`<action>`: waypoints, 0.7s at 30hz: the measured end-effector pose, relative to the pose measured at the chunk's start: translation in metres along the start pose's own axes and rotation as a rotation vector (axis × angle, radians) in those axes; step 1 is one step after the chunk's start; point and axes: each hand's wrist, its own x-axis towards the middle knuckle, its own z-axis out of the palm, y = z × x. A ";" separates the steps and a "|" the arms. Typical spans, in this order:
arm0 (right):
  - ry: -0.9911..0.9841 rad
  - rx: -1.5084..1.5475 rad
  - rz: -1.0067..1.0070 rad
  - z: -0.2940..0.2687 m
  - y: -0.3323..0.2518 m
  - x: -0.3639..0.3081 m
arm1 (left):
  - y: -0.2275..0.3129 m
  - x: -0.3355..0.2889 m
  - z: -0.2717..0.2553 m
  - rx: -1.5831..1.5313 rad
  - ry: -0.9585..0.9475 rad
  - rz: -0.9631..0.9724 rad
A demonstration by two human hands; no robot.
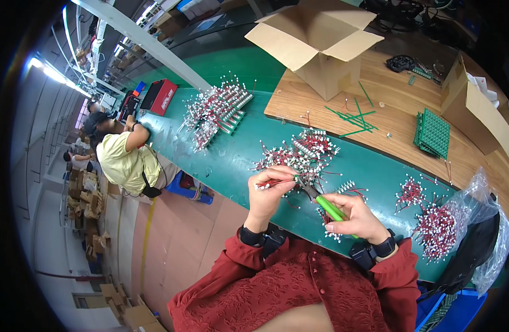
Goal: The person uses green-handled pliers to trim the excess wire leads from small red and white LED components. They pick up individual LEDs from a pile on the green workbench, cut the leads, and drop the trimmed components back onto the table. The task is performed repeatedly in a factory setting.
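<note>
We work at a long green desk [238, 160] that runs from the upper left to the lower right of the frame, with a wooden top [376, 105] adjoining it in the upper right. An open cardboard box [318, 47] stands on the wooden top at upper centre, a second carton [478, 110] lies at the right edge, and a stack of green circuit boards [433, 133] sits just left of that carton. A clear plastic bag [484, 221] with red-and-white wired parts spilling from it lies at the lower right. On the green desk, one heap of wired assemblies [216, 110] lies at upper centre-left, and a second heap [299, 152] lies at centre, just above our hands. A person in a yellow shirt [124, 160] leans on the desk at the left.

Our left hand [271, 196], at centre frame, is clenched around a bundle of red wires [268, 182], which it holds level above the desk edge, white tips pointing to the left. Our right hand [357, 216], just right of centre, is closed around the green handles of a small cutter [326, 205]. The cutter's metal nose points to the upper left and meets the wire bundle beside the left fingers [285, 172]. We cannot tell whether the nose is shut on a wire.
</note>
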 end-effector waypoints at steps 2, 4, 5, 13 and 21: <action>-0.054 0.098 -0.010 0.000 -0.006 -0.001 | -0.004 -0.001 0.000 -0.242 0.032 -0.101; -0.074 0.156 -0.058 -0.003 -0.013 -0.001 | -0.006 0.000 -0.002 -0.439 0.143 -0.212; 0.057 -0.067 -0.135 -0.003 -0.009 0.001 | -0.006 0.000 -0.004 -0.538 0.198 -0.268; 0.473 -1.031 -0.249 0.010 -0.012 0.002 | -0.002 0.005 -0.004 -0.266 0.188 -0.118; 0.276 -0.617 -0.155 0.006 -0.012 0.004 | 0.002 0.005 0.010 0.120 0.088 -0.050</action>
